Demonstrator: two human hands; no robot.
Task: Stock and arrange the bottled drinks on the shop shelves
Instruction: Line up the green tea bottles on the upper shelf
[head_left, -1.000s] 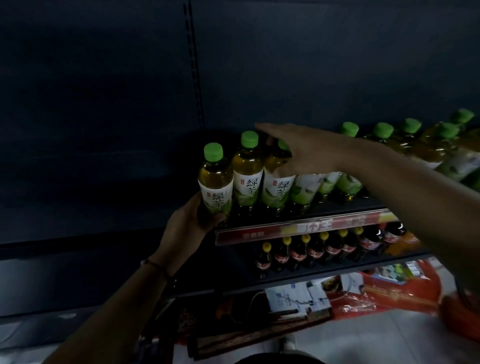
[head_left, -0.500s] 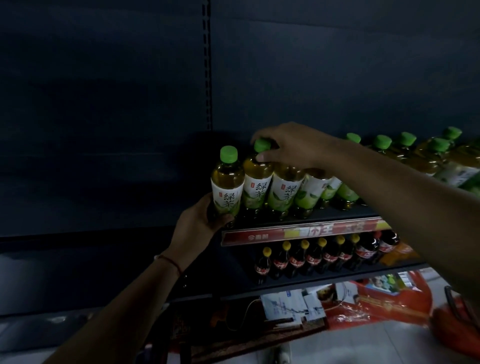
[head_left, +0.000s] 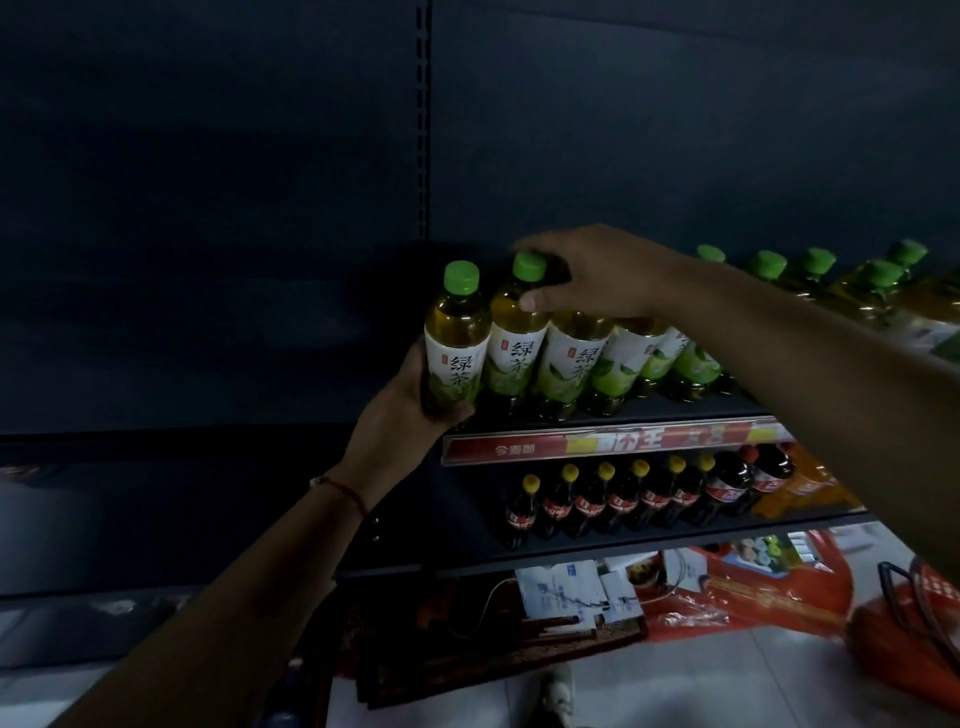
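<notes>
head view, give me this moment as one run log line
left hand: grips end green tea bottle at its base | right hand: on second bottle near cap | shelf: row upright

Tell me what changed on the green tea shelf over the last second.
The right hand came down from reaching flat over the row and now clasps the neck of the second green tea bottle, below its cap. The left hand still grips the end bottle at its base, by the shelf edge. The cola bottles below are unchanged.
</notes>
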